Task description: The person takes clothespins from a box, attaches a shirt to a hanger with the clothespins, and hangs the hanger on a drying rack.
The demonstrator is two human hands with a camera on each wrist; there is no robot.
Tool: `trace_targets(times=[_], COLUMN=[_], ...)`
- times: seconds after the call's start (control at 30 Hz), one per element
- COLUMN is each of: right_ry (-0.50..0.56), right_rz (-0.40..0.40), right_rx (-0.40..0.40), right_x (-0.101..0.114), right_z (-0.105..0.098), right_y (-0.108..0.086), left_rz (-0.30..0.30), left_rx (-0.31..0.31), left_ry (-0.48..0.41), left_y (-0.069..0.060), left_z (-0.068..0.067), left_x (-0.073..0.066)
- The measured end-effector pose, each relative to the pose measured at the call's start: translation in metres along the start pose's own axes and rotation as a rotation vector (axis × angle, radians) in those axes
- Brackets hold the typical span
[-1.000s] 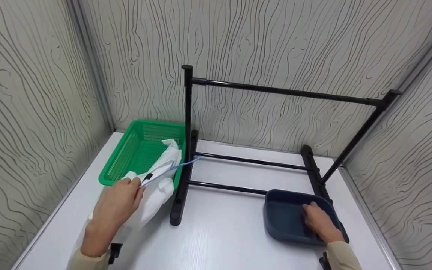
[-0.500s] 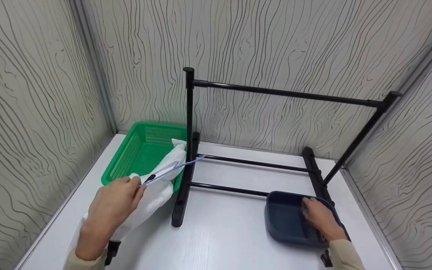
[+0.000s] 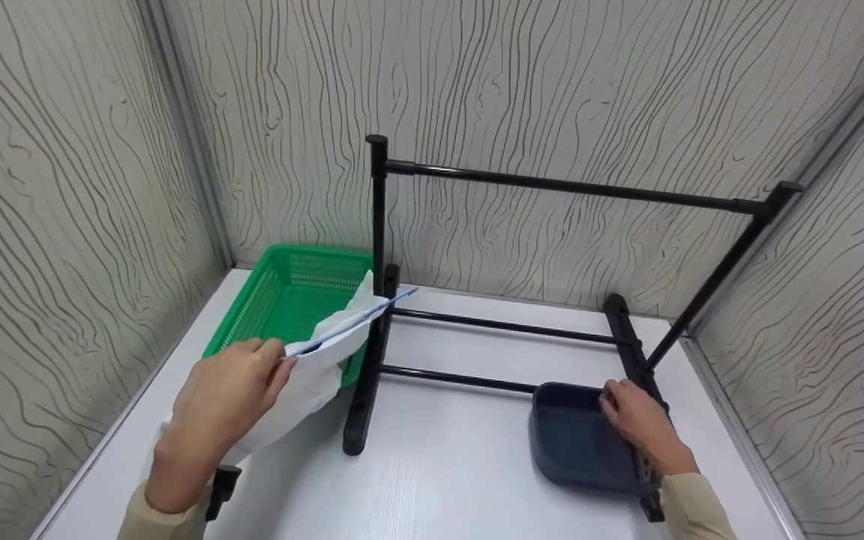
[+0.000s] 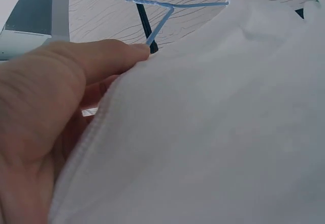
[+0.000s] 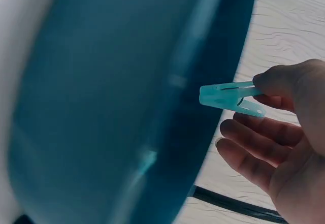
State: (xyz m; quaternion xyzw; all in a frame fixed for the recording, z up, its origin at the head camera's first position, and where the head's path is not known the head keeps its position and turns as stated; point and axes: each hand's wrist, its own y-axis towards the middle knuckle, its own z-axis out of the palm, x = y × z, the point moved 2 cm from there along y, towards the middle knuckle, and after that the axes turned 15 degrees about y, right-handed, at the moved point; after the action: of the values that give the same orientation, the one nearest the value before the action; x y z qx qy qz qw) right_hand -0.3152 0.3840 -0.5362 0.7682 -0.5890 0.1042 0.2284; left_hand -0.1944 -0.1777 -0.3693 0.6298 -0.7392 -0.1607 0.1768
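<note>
In the head view my left hand (image 3: 229,394) grips a blue wire hanger (image 3: 391,301) with a white cloth garment (image 3: 289,405) on it. The hanger's hook and shoulders show in the left wrist view, where white fabric (image 4: 203,127) fills most of the picture. My right hand (image 3: 646,424) is over the right side of a dark blue basin (image 3: 578,450). Between its thumb and index finger it pinches a turquoise clothespin (image 5: 223,97), seen in the right wrist view beside the basin's wall. The clothespin is too small to make out in the head view.
A black rack with a top bar (image 3: 552,182) and two lower bars stands behind the basin. Left of it sits a green perforated basket (image 3: 241,315), partly covered by the garment. Wood-patterned walls enclose the white table (image 3: 439,465).
My right hand has lifted from inside the basin to its back right rim. The hanger's hook end has tilted upward in my left hand, and the garment has shifted with it.
</note>
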Motion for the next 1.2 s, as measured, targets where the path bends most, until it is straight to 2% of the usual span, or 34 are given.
trace_targets(times=[0.13,0.3,0.4,0.63,0.8,0.93,1.2], right_ry=[0.023,0.055,0.090,0.147,0.168,0.182,0.319], right_rz=[-0.003,-0.025,-0.040,-0.097,-0.176,-0.247,-0.349], right_rx=[-0.006,-0.056,-0.080,-0.124,-0.192,-0.263,-0.339], right_x=[0.014,0.028,0.035,0.056,0.073,0.086,0.113], right_z=[-0.012,-0.030,-0.038,-0.051,-0.061,-0.069,-0.084], right_y=[0.001,0.005,0.009,0.013,0.010,0.009,0.004], left_rz=[0.025,0.078,0.095,0.123,0.173,0.210,0.261], left_rx=[-0.027,-0.150,-0.197,-0.209,-0.288,-0.326,-0.360], left_ry=[0.015,0.005,-0.010,-0.008,-0.021,-0.058,-0.116], left_y=[0.000,0.002,0.003,0.005,0.008,0.013,0.018], left_z=[-0.008,-0.014,-0.015,-0.015,-0.016,-0.014,-0.007], left_x=[-0.005,-0.011,-0.014,-0.021,-0.027,-0.031,-0.042])
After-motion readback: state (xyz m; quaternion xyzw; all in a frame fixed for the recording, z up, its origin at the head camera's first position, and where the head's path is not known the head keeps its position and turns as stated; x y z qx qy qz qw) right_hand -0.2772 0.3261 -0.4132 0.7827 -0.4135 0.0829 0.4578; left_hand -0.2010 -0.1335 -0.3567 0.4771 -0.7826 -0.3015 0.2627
